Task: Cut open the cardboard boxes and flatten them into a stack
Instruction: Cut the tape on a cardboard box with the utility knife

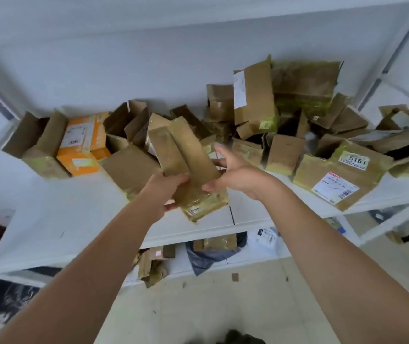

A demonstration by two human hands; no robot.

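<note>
Both hands hold 1 long box [186, 160] above the front edge of a white shelf [57, 214]. The left hand [166, 192] grips its lower left side, fingers curled round the edge. The right hand [230, 170] touches its right side with thumb and spread fingers, loosely. The box tilts away, flaps open at the far end. Behind it a heap of opened boxes [260, 115] fills the shelf back to the white wall, with an orange box [81, 147] at left. The shelf's near left part is bare. Scraps lie on the tiled floor [223, 299] below.
</note>
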